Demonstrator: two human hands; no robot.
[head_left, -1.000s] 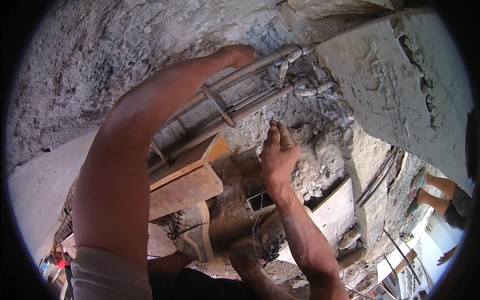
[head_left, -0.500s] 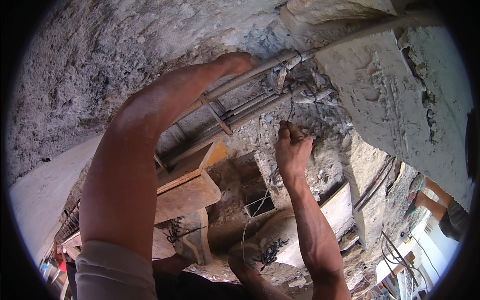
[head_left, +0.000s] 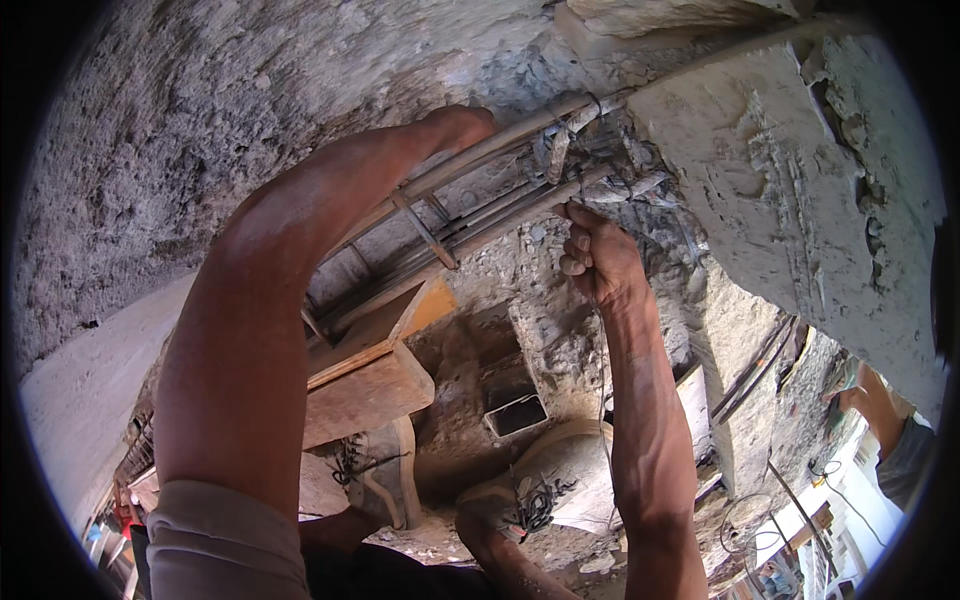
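A cage of steel reinforcing bars (head_left: pixel 522 132) with cross ties runs diagonally against the rough wall. My left arm reaches behind its upper bar, and my left hand (head_left: pixel 462 124) lies there with the fingers hidden. Below the lower bar, my right hand (head_left: pixel 604 256) is closed, thumb and fingers pinched on a thin wire. The wire (head_left: pixel 603 375) trails down from it beside my forearm. My right fingertips are right by the lower bar, near the end where whitish, crusted wrapping (head_left: pixel 625 187) is bound around the steel.
A large concrete slab (head_left: pixel 745 170) stands on the right. Wooden boards (head_left: pixel 368 398) jut out under the bars at left. A rectangular metal box (head_left: pixel 518 416) is set in the rubble above my shoes (head_left: pixel 520 490). At the far right, another person's arm (head_left: pixel 876 408) shows.
My right hand has risen toward the lower bar and turned, bringing its fingertips close to the steel. The wire's tail has swung right, alongside my forearm. My left hand has shifted slightly left.
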